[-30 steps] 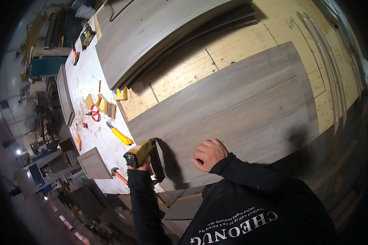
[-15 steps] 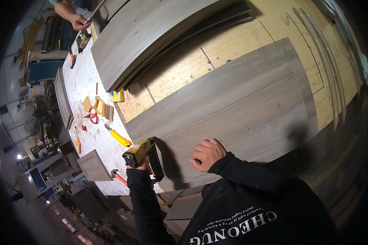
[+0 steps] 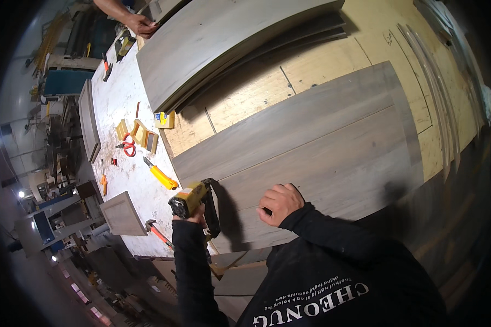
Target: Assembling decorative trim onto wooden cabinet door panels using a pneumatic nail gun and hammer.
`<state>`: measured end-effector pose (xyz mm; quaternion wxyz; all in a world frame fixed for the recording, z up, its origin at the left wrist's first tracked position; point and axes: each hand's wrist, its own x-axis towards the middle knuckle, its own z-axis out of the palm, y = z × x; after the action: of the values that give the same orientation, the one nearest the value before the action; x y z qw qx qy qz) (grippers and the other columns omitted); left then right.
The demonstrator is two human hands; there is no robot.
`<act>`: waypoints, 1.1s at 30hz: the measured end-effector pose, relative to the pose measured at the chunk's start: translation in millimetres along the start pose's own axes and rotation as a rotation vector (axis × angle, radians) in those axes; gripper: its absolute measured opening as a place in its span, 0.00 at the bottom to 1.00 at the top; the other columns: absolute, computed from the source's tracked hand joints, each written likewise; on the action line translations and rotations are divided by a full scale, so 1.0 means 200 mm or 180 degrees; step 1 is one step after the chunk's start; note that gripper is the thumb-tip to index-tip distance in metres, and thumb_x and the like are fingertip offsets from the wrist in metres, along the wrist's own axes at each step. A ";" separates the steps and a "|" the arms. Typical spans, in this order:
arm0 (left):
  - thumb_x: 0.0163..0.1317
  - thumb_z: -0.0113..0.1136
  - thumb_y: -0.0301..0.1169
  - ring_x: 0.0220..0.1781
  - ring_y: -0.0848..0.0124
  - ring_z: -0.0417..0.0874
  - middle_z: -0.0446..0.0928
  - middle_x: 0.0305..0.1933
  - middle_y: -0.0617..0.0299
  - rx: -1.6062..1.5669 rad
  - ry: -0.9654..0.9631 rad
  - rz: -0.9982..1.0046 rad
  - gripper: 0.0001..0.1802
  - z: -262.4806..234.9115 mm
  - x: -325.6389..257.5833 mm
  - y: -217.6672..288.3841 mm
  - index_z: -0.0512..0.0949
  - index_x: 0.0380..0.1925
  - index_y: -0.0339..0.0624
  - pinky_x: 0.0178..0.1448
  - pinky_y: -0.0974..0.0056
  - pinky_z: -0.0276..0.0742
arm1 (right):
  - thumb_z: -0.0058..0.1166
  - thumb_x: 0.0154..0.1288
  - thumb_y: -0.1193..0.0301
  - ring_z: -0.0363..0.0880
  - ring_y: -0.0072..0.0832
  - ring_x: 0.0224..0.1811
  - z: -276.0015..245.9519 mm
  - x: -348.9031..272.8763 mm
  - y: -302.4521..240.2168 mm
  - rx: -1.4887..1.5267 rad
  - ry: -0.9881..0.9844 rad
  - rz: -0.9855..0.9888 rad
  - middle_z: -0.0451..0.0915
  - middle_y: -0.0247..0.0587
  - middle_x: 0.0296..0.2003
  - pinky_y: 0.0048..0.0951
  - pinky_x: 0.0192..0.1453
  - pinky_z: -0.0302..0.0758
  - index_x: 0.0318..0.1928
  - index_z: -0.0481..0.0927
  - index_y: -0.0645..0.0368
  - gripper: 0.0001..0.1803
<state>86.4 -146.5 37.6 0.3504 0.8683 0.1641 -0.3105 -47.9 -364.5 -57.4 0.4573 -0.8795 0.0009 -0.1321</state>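
My left hand [image 3: 198,214] is wrapped round a yellow and black nail gun [image 3: 186,201], partly hidden behind its body. The gun is at the left end of a grey wood-grain panel [image 3: 322,150], throwing a shadow on it. My right hand [image 3: 281,204] is closed in a fist over the panel's near part; a dark gap shows between the curled fingers, and whatever they may hold is hidden. Just left of the gun lie a yellow utility knife [image 3: 162,178] and a hammer with a red handle [image 3: 160,234].
Beyond the panel rises a stack of grey boards [image 3: 229,41] on a plywood surface [image 3: 245,101]. The white tabletop [image 3: 112,103] carries red-handled scissors [image 3: 129,146], wood blocks [image 3: 145,137] and a small framed panel [image 3: 123,213]. Another person's hand [image 3: 142,25] touches the work at the far left.
The view has shifted slightly, moving the table and panels in the picture. The nail gun is still in my left hand and my right fist stays over the panel. The other person's hand appears farther right.
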 end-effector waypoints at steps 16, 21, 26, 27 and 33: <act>0.47 0.68 0.40 0.35 0.63 0.83 0.80 0.31 0.55 -0.0107 0.0898 0.0578 0.24 0.04 -0.43 -0.91 0.76 0.41 0.36 0.40 0.62 0.76 | 0.58 0.44 0.68 0.71 0.31 0.26 0.05 0.00 -0.07 -0.0530 0.0061 -0.0201 0.73 0.28 0.19 0.33 0.30 0.64 0.17 0.74 0.50 0.06; 0.47 0.67 0.40 0.42 0.59 0.81 0.80 0.38 0.52 0.0127 0.0603 0.0452 0.26 0.02 -0.44 -0.86 0.76 0.44 0.37 0.45 0.61 0.75 | 0.59 0.43 0.69 0.72 0.33 0.25 0.08 -0.02 -0.04 -0.0714 0.0079 -0.0252 0.74 0.30 0.19 0.34 0.29 0.64 0.18 0.75 0.52 0.06; 0.48 0.67 0.38 0.36 0.63 0.82 0.80 0.36 0.54 0.0076 0.0457 0.0622 0.25 -0.02 -0.38 -0.90 0.75 0.44 0.36 0.41 0.62 0.76 | 0.59 0.43 0.70 0.72 0.34 0.25 0.06 -0.02 -0.05 -0.0521 0.0005 -0.0175 0.75 0.33 0.19 0.35 0.30 0.67 0.20 0.76 0.53 0.05; 0.48 0.67 0.37 0.34 0.65 0.82 0.80 0.35 0.54 0.0053 0.0221 0.0366 0.25 -0.03 -0.38 -0.88 0.75 0.44 0.36 0.39 0.63 0.76 | 0.59 0.43 0.70 0.73 0.34 0.25 0.04 -0.02 -0.04 -0.0405 -0.0014 -0.0144 0.75 0.34 0.20 0.34 0.31 0.68 0.21 0.76 0.53 0.04; 0.46 0.68 0.31 0.34 0.68 0.81 0.79 0.37 0.54 -0.0170 0.0040 0.0028 0.28 -0.05 -0.44 -0.75 0.72 0.48 0.36 0.37 0.66 0.77 | 0.60 0.44 0.71 0.77 0.33 0.28 -0.20 -0.05 0.17 -0.0593 0.0369 0.0292 0.78 0.36 0.23 0.33 0.32 0.74 0.23 0.78 0.53 0.04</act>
<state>-51.4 -39.0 25.2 0.3737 0.8613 0.1707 -0.2990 -63.2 -415.5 -65.4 0.3783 -0.9081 0.0798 -0.1609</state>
